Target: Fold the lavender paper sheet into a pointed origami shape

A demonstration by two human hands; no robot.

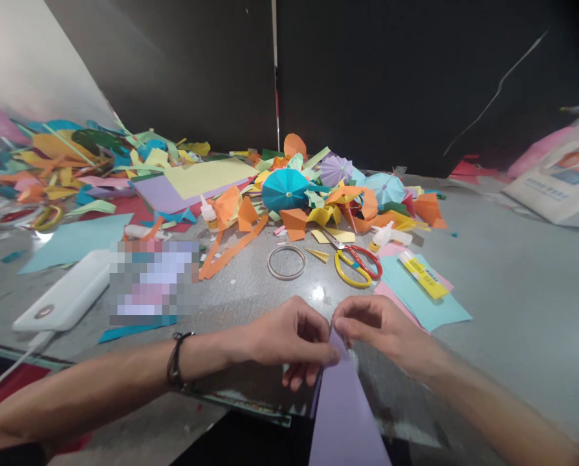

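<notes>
My left hand [289, 340] and my right hand [371, 327] meet above the table's near edge, and their fingertips pinch the top of a long lilac paper sheet [345, 414]. The sheet hangs down past the edge, narrow at the top and wider below. Beyond my hands lie a pair of scissors with red and yellow handles [352, 266] and a thin metal ring [286, 262]. To the right, a yellow glue stick [422, 275] rests on a teal paper sheet [420, 294].
Cut coloured paper is heaped across the grey table [502, 304], with teal paper umbrellas [285, 189] among the scraps. Glue bottles [209, 213] stand nearby. A white power bank [61, 291] lies left, beside a pixelated patch [153, 281]. A printed bag [561, 181] sits right.
</notes>
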